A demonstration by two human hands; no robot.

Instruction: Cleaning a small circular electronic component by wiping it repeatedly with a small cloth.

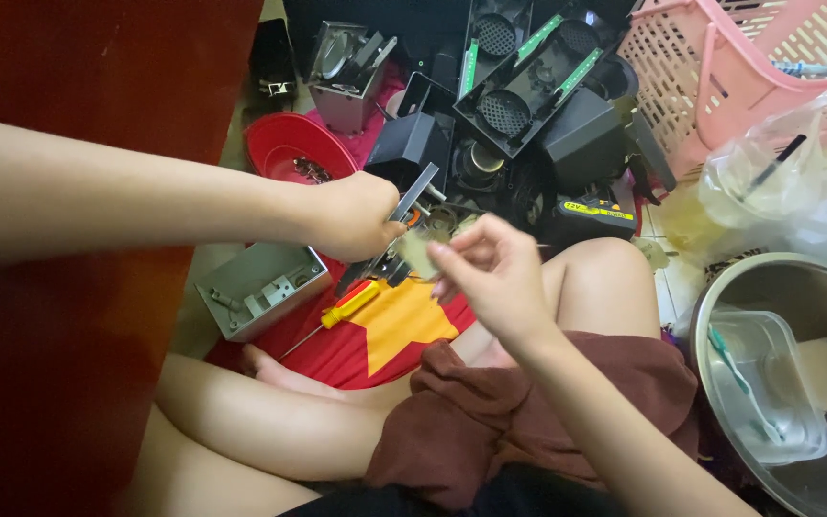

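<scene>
Your left hand grips a grey bracket, your right hand pinches a small part — black box with yellow label just beyond.

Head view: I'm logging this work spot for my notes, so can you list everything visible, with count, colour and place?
screwdriver: one, red and yellow handle, on the red cloth below the left hand
grey metal box: one, open, left of the screwdriver
red bowl: one, above the grey box, small parts inside
black speaker housings: several, black with green strips, top centre
pink basket: one, top right
clear plastic bag: one, below the basket
metal basin: one, lower right, holding clear plastic containers
red cloth: one, red with a yellow shape, under the hands
left hand: fingers closed on a dark flat part
right hand: fingers pinching something small, too blurred to name
</scene>
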